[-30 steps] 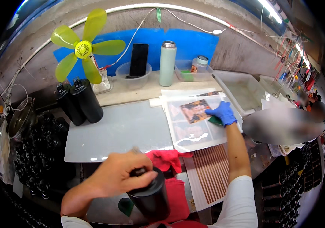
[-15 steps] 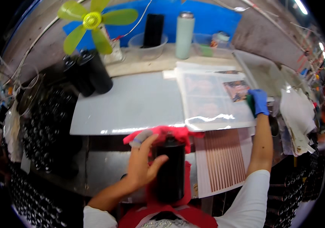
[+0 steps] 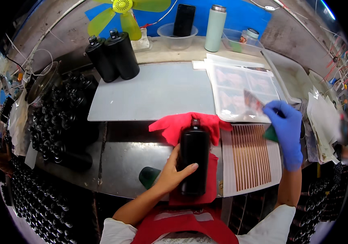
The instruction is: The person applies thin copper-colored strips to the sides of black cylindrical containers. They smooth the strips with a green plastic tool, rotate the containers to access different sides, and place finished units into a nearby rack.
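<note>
A black bottle (image 3: 194, 156) with a narrow neck rests on a red cloth (image 3: 211, 179) in front of me. My left hand (image 3: 173, 173) has its bare fingers and thumb around the bottle's lower left side. Over the work surface on the right, my right hand (image 3: 284, 124) wears a blue glove and pinches a small printed picture sheet (image 3: 252, 101), blurred by motion. A dark green flat piece (image 3: 270, 133) sticks out from under the same hand, seemingly held in the palm. Beneath lie stacked sheets of pale printed pictures (image 3: 239, 87).
A sheet with brown stripes (image 3: 251, 158) lies right of the bottle, a dark green rounded object (image 3: 149, 177) by my left wrist. Two black bottles (image 3: 119, 57) stand behind a grey board (image 3: 153, 97); many more crowd the left (image 3: 60, 122). A yellow-green fan (image 3: 122, 6) and pale green flask (image 3: 215, 28) stand at the back.
My right hand has lifted the small picture sheet off the stack and drawn it nearer. My left hand has closed around the bottle. The whole view has shifted.
</note>
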A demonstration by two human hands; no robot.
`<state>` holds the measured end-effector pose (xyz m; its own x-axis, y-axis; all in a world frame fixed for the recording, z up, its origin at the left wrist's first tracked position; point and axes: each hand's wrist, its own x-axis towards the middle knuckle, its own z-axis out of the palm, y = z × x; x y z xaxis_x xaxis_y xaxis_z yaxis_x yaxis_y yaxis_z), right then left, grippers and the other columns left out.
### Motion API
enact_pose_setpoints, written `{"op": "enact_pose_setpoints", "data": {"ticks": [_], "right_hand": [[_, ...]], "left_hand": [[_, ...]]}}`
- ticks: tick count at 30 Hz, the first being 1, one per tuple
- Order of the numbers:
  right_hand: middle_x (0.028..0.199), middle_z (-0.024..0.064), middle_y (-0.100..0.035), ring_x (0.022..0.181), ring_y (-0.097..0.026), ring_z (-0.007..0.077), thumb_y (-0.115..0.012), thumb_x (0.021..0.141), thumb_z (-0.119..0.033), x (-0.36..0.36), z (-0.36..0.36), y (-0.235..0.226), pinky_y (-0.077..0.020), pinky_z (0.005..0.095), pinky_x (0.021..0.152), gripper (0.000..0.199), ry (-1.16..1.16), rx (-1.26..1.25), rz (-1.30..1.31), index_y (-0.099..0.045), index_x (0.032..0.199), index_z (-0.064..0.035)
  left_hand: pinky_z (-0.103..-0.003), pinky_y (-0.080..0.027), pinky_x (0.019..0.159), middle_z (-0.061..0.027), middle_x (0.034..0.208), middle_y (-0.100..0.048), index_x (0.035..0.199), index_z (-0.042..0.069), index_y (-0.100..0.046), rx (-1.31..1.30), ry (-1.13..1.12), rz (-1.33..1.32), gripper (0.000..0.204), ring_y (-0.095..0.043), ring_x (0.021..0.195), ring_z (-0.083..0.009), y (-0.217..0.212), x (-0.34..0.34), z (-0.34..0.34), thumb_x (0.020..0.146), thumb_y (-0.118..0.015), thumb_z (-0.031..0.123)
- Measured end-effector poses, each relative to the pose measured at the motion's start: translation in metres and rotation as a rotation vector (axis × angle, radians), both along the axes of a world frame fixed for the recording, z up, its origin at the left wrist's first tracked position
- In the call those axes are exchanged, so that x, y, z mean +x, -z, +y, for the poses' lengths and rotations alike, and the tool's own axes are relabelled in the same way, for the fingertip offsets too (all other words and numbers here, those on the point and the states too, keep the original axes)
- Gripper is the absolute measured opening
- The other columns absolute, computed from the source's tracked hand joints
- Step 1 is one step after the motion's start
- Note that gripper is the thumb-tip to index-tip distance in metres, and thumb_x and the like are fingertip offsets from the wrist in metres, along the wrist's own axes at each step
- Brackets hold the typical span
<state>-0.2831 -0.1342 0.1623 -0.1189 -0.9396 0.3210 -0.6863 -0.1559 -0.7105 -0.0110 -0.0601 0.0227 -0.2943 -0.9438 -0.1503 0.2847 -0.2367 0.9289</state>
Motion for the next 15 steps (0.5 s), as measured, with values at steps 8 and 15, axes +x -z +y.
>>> {"op": "enact_pose_setpoints", "data": {"ticks": [8, 15], "right_hand": [[0.069, 0.006, -0.065, 0.061, -0.058, 0.0058, -0.076, 0.068, -0.002, 0.065, 0.097, -0.047, -0.046, 0.0181, 0.054, 0.015, -0.344, 0.528, -0.328, -0.067, 0.08, 0.0022], [0.077, 0.0021, -0.065, 0.071, -0.058, 0.0053, -0.072, 0.075, -0.01, 0.101, 0.059, 0.029, -0.0476, 0.0199, 0.066, 0.016, -0.254, 0.723, -0.452, -0.067, 0.085, 0.0012]], "left_hand": [[-0.036, -0.03, 0.1, -0.016, 0.124, -0.044, 0.128, 0.0, -0.043, -0.391, -0.267, -0.245, 0.069, -0.043, 0.114, -0.0252, -0.004, 0.023, 0.015, 0.085, -0.051, 0.053], [-0.028, -0.044, 0.082, -0.0076, 0.095, -0.061, 0.103, -0.001, -0.06, -0.179, -0.127, -0.044, 0.053, -0.056, 0.088, -0.0135, -0.011, 0.032, 0.006, 0.089, -0.048, 0.049]]}}
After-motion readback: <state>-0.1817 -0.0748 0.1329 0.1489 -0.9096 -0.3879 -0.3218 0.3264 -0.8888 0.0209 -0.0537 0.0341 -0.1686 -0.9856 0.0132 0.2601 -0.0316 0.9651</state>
